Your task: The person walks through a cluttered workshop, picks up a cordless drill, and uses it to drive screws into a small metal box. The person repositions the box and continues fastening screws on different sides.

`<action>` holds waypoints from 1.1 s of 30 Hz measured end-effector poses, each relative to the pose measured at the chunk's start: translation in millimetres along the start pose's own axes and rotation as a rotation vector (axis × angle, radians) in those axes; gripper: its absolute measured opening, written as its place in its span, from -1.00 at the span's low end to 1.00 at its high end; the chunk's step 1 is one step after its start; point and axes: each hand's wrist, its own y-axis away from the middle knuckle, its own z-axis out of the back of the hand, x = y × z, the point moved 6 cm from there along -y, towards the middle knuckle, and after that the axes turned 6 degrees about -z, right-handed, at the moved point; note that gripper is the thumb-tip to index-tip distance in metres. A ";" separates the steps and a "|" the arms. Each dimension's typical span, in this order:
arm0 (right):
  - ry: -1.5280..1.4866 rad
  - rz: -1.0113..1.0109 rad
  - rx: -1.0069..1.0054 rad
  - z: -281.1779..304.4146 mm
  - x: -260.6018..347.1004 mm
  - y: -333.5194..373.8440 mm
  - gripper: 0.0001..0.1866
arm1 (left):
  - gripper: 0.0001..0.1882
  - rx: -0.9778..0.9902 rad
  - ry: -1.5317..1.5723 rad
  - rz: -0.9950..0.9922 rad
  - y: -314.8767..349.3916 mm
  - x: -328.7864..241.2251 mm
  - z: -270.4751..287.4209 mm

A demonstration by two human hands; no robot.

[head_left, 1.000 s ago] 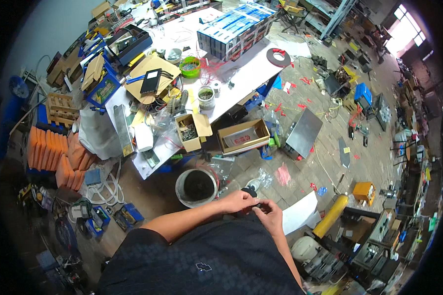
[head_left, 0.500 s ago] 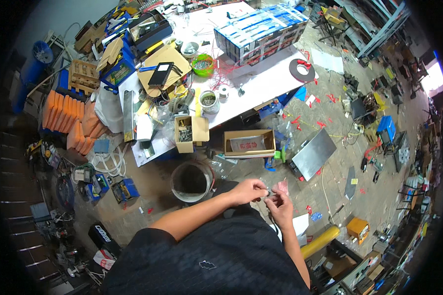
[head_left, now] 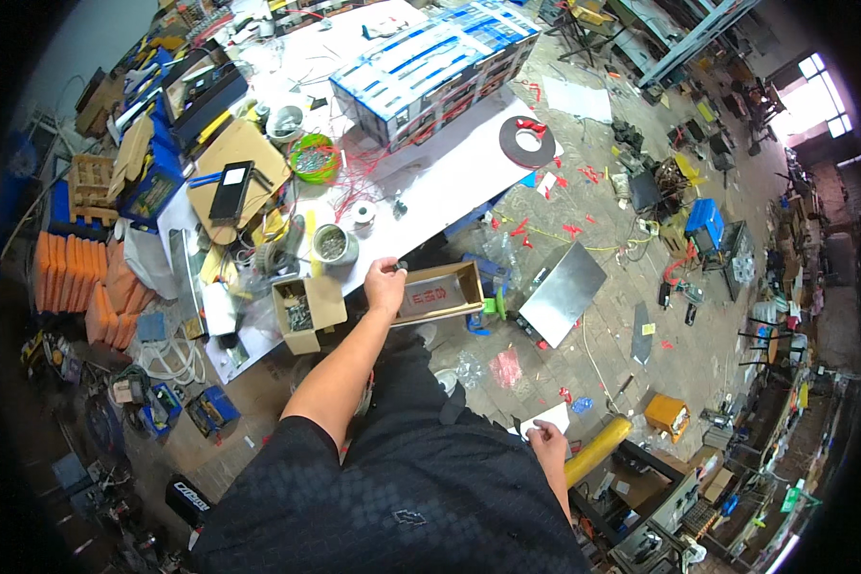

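My left hand (head_left: 385,287) is stretched forward over the near left end of an open cardboard box (head_left: 440,315). Its fingers are pinched together around a small dark thing (head_left: 401,269) too tiny to name. Inside that box lies a grey packet with red print (head_left: 430,296). To the left of the hand stands a smaller carton (head_left: 301,342) of small metal parts, with a white tub of small parts (head_left: 333,245) behind it. My right hand (head_left: 547,445) hangs low on the right, fingers loosely bent and apart, near a white sheet (head_left: 548,418); nothing shows in it.
The white table (head_left: 440,201) carries a large blue-and-white taped block (head_left: 440,67), a green bowl (head_left: 314,159) and a roll of dark tape (head_left: 527,143). A metal-topped box (head_left: 564,292) stands on the floor, a yellow cylinder (head_left: 598,450) near my right hand. Orange bundles (head_left: 67,273) lie left.
My hands were together in front of my body and have parted. The left reached forward to the cardboard box; the right dropped lower. The view has shifted to the right.
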 end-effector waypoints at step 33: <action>0.018 -0.173 -0.156 -5.0 -46.3 10.8 -0.66 | -0.83 0.554 -0.255 -0.450 52.3 -28.5 -8.7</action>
